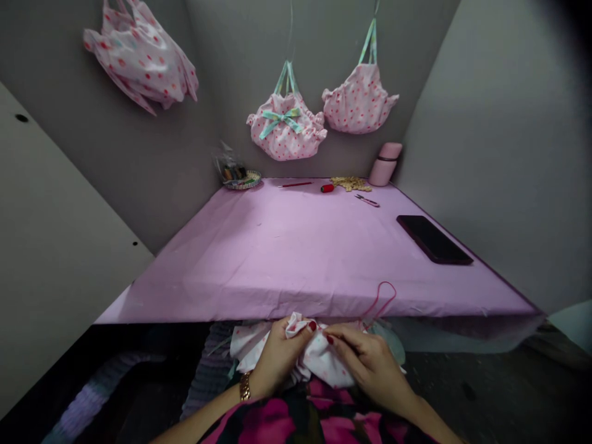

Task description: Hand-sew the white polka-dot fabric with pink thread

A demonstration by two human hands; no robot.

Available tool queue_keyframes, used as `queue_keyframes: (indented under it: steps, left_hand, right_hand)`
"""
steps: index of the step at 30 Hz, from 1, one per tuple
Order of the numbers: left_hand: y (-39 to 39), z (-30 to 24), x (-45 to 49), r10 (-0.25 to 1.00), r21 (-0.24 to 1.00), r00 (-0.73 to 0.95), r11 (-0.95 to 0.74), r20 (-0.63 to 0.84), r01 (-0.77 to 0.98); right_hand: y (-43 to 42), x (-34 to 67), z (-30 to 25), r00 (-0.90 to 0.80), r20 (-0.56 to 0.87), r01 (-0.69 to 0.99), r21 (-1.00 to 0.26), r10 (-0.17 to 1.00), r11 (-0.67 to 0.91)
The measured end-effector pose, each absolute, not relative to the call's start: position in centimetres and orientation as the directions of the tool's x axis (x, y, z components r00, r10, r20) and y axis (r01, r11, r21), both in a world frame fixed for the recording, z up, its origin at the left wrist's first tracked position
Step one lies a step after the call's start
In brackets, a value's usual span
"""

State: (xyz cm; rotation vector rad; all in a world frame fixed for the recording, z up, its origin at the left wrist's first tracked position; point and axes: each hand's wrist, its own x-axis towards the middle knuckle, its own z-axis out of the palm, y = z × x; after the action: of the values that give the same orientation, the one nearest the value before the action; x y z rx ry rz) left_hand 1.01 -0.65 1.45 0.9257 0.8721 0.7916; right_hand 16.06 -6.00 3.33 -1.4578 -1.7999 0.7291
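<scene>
A pale cloth garment with pink dots (326, 365) lies bunched in my lap, just below the table's front edge. My left hand (283, 353) grips a gathered fold of it between thumb and fingers. Close beside it, my right hand (370, 361) has thumb and index finger pinched together at the fabric; whatever is between those fingertips is too small to make out. A pinkish-red thread (382, 301) rises near my right hand and loops over the table edge. Part of the garment is hidden under both hands.
On the pink-covered table (287, 246) are a phone (432, 239), thread snips (367, 201), a red thread spool (327, 188), a red pencil-like stick (296, 184), a pink bottle (385, 164) and a small basket (247, 180). Dotted garments (289, 139) hang above.
</scene>
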Motion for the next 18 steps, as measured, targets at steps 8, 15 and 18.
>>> queue_keyframes:
  steps: [8,15,18]
  left_hand:
    - [-0.78,1.66,1.05,0.853,0.896,0.443,0.395,-0.276,-0.204]
    - [-0.75,1.59,1.04,0.855,0.896,0.444,0.39,-0.267,-0.212]
    - [-0.7,1.51,1.0,0.857,0.901,0.439,0.386,-0.269,-0.201]
  right_hand:
    - [-6.02,15.84,3.58,-0.095,0.179,0.59,-0.782,0.979,0.201]
    - [-6.05,15.86,3.38,-0.09,0.201,0.59,-0.779,0.975,0.215]
    - [-6.04,15.92,3.17,-0.083,0.195,0.589,-0.781,0.977,0.206]
